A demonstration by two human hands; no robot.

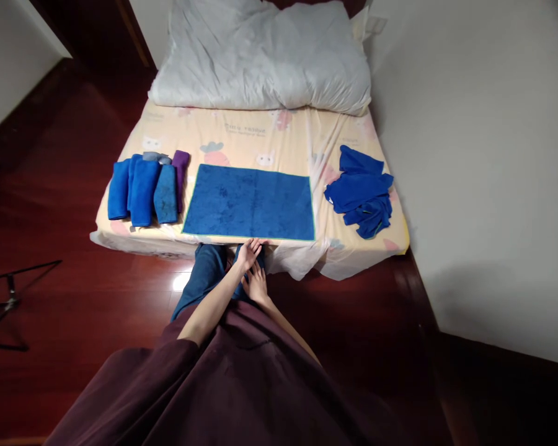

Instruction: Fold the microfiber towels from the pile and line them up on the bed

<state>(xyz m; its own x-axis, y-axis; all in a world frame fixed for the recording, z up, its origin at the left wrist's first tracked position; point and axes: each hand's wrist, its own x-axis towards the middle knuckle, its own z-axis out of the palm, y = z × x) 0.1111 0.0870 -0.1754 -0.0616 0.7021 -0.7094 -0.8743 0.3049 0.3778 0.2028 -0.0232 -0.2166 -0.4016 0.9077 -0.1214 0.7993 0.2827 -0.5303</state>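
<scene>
A blue towel (251, 202) with a thin green border lies spread flat near the front edge of the bed. Just below that edge is my left hand (250, 253), turned partly palm up with its fingers stretched out and holding nothing. Close under it, my right hand (256, 285) rests against my trouser leg, fingers apart. To the left of the flat towel sit several folded towels, among them a bright blue one (144, 192), a darker teal one (166, 195) and a purple one (181, 176). A crumpled heap of blue towels (360, 189) lies on the right.
A patterned sheet (246, 133) covers the bed, with a thin whitish sheet hanging over the front. A large white quilt (265, 59) is bundled at the back. The wall (483, 155) borders the right side. Black stand legs (12, 301) rest on the dark red floor (97, 310).
</scene>
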